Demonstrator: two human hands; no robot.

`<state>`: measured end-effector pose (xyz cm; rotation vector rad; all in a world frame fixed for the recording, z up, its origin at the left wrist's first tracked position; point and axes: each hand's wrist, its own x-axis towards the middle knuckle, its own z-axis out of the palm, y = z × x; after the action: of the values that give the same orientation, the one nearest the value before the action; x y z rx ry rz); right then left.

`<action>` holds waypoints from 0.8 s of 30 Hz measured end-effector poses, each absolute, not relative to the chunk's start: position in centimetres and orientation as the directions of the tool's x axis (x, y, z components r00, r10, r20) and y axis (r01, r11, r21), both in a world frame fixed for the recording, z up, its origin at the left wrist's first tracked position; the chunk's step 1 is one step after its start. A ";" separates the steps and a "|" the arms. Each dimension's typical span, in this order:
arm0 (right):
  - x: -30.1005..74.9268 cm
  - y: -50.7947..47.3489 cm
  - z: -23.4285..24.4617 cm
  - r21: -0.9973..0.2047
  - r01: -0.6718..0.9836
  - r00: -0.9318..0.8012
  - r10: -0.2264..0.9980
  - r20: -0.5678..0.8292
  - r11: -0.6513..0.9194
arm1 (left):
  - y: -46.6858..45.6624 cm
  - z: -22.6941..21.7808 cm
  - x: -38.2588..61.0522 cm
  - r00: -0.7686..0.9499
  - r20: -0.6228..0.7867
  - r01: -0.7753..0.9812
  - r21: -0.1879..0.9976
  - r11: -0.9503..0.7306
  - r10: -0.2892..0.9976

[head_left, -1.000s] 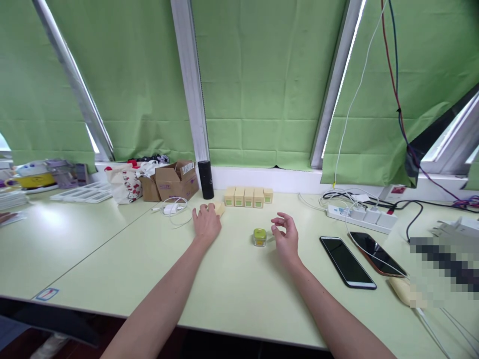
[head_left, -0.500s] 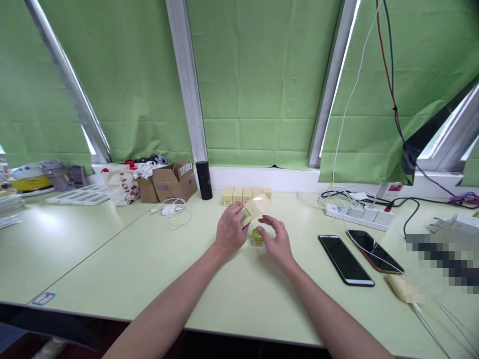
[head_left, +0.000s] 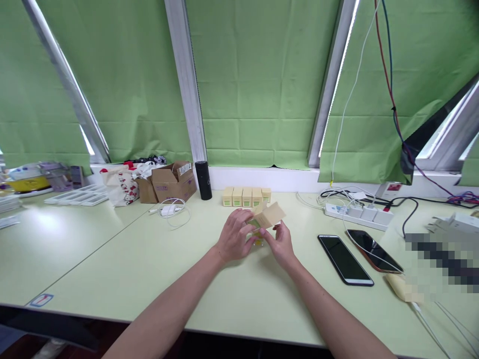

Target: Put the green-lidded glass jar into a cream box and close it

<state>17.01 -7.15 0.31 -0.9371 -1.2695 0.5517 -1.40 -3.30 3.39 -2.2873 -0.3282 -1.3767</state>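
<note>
A small cream carton (head_left: 270,215), tilted with a flap standing out to the right, is in my hands above the table. My left hand (head_left: 235,237) grips its left side with the fingers curled round it. The fingertips of my right hand (head_left: 281,244) pinch the lower right part of the carton. Between the hands, below the carton, a small jar with yellow contents (head_left: 258,242) shows only in part; its lid is hidden. Just behind, several matching cream cartons (head_left: 247,196) stand in a row.
To the right lie a white-framed phone (head_left: 345,260), a dark phone (head_left: 374,250) and a power strip (head_left: 359,216) with cables. At the back left are a black bottle (head_left: 203,180), a cardboard box (head_left: 174,183) and a white charger (head_left: 170,210).
The carton has tipped and shifted right, its flap now pointing right. My right hand has moved from beside the jar onto the carton. My hands now cover most of the jar.
</note>
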 end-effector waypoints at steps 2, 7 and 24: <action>17.4 -7.2 0.5 -0.829 0.188 0.258 0.788 0.560 0.528 | -3.3 3.5 -1.6 0.457 0.889 0.391 -0.193 -0.900 0.008; 17.7 -7.8 1.2 -0.749 0.317 0.265 0.704 0.659 0.582 | -3.0 3.5 -2.2 0.386 0.910 0.452 -0.040 -0.891 0.155; 17.8 -8.1 1.4 -0.423 0.643 0.052 0.514 0.856 0.639 | -1.9 2.8 -2.7 0.404 0.910 0.492 -0.125 -0.862 0.098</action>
<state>17.77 -8.13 1.38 -0.9813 -1.5972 -0.1272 -2.68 -1.88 2.85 -2.2912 -0.5083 -1.4473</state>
